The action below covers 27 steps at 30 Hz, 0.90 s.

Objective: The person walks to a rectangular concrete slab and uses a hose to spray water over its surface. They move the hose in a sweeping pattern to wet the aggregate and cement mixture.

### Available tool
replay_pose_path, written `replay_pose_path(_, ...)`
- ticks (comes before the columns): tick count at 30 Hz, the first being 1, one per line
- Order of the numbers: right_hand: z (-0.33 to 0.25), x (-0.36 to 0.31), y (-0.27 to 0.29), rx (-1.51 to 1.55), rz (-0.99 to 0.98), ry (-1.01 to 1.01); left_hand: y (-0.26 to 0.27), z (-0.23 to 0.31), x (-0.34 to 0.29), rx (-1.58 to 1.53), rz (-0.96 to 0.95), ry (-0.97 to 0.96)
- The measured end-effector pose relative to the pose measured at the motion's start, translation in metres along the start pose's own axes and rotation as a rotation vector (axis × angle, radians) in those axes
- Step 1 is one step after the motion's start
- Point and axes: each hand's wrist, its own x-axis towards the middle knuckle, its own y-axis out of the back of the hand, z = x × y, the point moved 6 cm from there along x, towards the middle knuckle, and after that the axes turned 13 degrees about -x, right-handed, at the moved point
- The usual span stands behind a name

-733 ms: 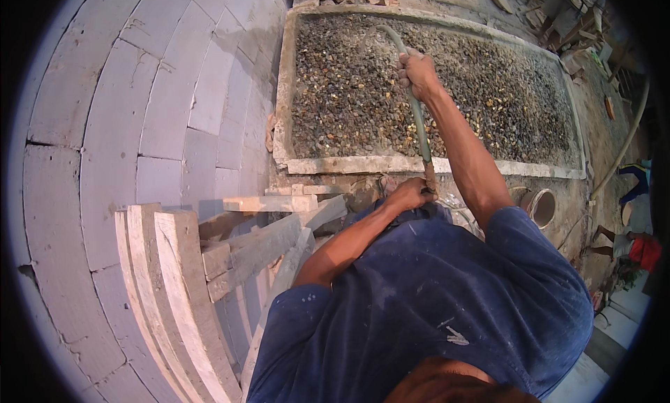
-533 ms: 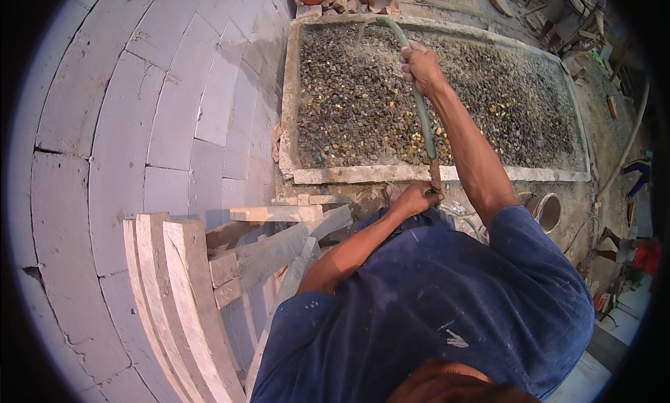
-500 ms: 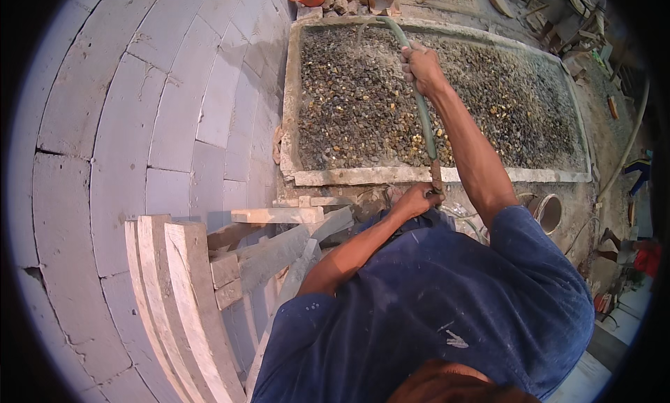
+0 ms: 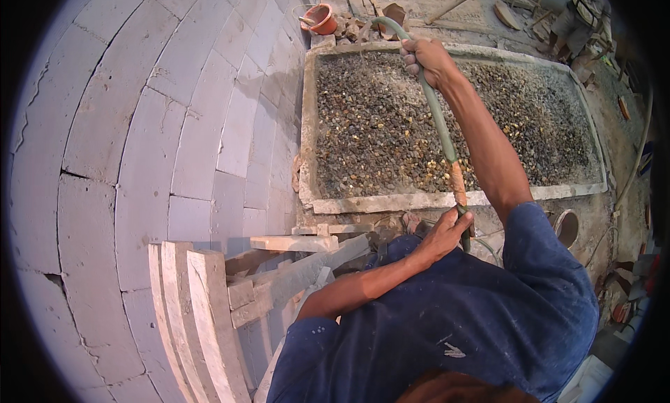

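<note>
My right hand (image 4: 428,61), with the arm stretched forward, is closed around a green hose (image 4: 437,120) above the far part of a gravel bed. Beyond that hand the hose arches over, and thin water seems to fall from its end near the far left corner. Close to my body, my left hand (image 4: 447,237) grips the hose just below an orange-brown wrapped joint (image 4: 457,183). Wet, mixed-colour gravel (image 4: 377,124) fills the rectangular bed inside a pale, rough rim (image 4: 391,202).
A grey block wall (image 4: 160,138) rises along the left. Timber pieces (image 4: 209,312) stand at lower left. An orange bucket (image 4: 319,19) sits by the bed's far left corner, near broken bricks. Another bucket (image 4: 567,228) lies at right; a long pole (image 4: 460,2) lies beyond the bed.
My right hand and the hose end have moved farther out toward the bed's far rim. My left hand has turned, its thumb now lying along the hose. The whole view has shifted.
</note>
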Motion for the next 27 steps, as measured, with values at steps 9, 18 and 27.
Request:
replay_pose_path(9, -0.008, 0.002, -0.012, 0.002, -0.021, 0.039, 0.004, 0.000, -0.014, -0.064, 0.101, -0.074)
replay_pose_path(18, 0.027, 0.014, -0.008, -0.060, 0.066, -0.027, 0.013, -0.014, -0.015, -0.107, 0.220, -0.115)
replay_pose_path(27, 0.050, 0.015, 0.022, -0.098, 0.115, -0.126, 0.014, -0.050, -0.009, -0.253, 0.060, -0.014)
